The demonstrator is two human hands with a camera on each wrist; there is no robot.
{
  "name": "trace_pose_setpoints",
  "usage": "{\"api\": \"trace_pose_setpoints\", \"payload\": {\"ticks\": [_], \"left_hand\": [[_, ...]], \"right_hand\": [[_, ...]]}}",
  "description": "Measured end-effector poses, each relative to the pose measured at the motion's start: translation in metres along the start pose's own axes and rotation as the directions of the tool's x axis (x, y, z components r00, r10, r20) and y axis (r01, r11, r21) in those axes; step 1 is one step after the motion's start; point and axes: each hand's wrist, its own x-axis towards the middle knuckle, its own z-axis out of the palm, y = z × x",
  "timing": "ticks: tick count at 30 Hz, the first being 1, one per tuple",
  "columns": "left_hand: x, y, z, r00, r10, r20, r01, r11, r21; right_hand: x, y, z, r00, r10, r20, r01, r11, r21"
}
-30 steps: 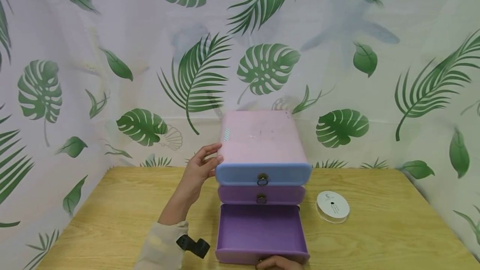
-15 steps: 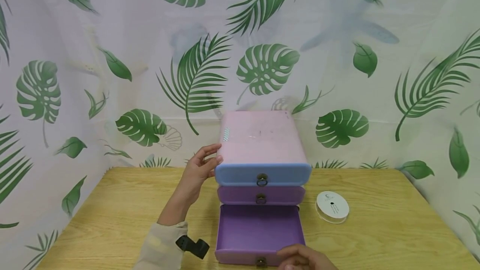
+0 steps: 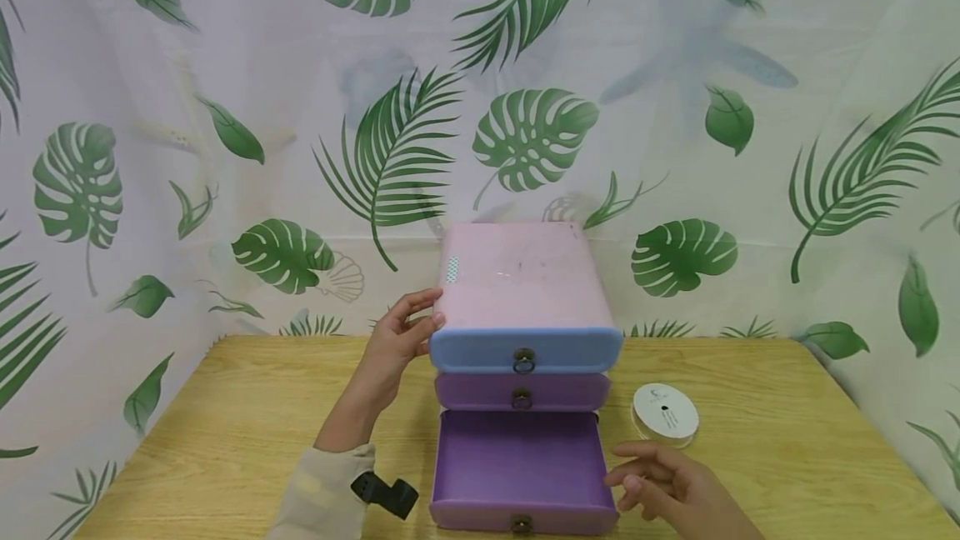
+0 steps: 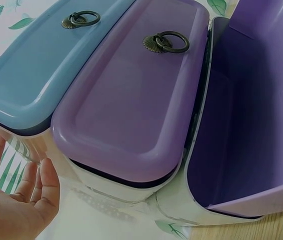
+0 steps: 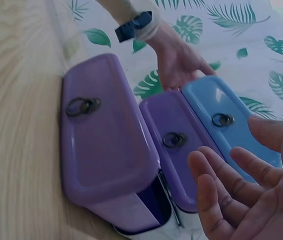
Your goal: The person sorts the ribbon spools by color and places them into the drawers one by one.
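A small drawer cabinet (image 3: pixel 525 277) with a pink top stands on the table. Its blue top drawer (image 3: pixel 480 351) and purple middle drawer (image 4: pixel 126 100) are pushed in. The purple bottom drawer (image 3: pixel 521 461) is pulled out, with nothing inside. Fingers of my left hand (image 3: pixel 393 344) rest against the cabinet's upper left side. Just off the right side of the bottom drawer is my right hand (image 3: pixel 678 486), its fingers loosely bent and holding nothing. A white ribbon spool (image 3: pixel 665 411) lies flat beyond that hand, to the right of the cabinet.
The cabinet stands on a wood-grain table (image 3: pixel 240 415), whose back edge meets a leaf-print cloth (image 3: pixel 300 148). Brass ring pulls, such as the middle one (image 3: pixel 522 398), hang on the drawer fronts. A dark strap device (image 3: pixel 386 492) sits on my left wrist.
My right hand has let go of the bottom drawer's ring pull and moved right and up, toward the spool. The left hand and the cabinet have stayed put.
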Motion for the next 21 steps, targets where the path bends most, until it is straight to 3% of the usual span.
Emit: {"api": "trace_pose_setpoints", "payload": {"ticks": [4, 11, 18, 21], "left_hand": [[0.0, -0.001, 0.0, 1.0, -0.001, -0.003, 0.001, 1.0, -0.003], [0.0, -0.002, -0.001, 1.0, 0.001, -0.005, -0.001, 1.0, -0.005], [0.001, -0.001, -0.001, 1.0, 0.002, 0.003, -0.002, 1.0, 0.0], [0.001, -0.001, -0.001, 1.0, 0.006, 0.003, -0.006, 1.0, -0.001]], "right_hand": [[-0.002, -0.001, -0.007, 0.989, -0.004, -0.145, -0.014, 0.993, -0.12], [0.001, -0.004, -0.021, 0.918, 0.197, -0.345, -0.26, 0.954, -0.146], [0.001, 0.006, -0.034, 0.897, 0.047, -0.439, -0.196, 0.934, -0.3], [0.003, 0.01, -0.041, 0.886, 0.071, -0.458, -0.234, 0.921, -0.31]]}}
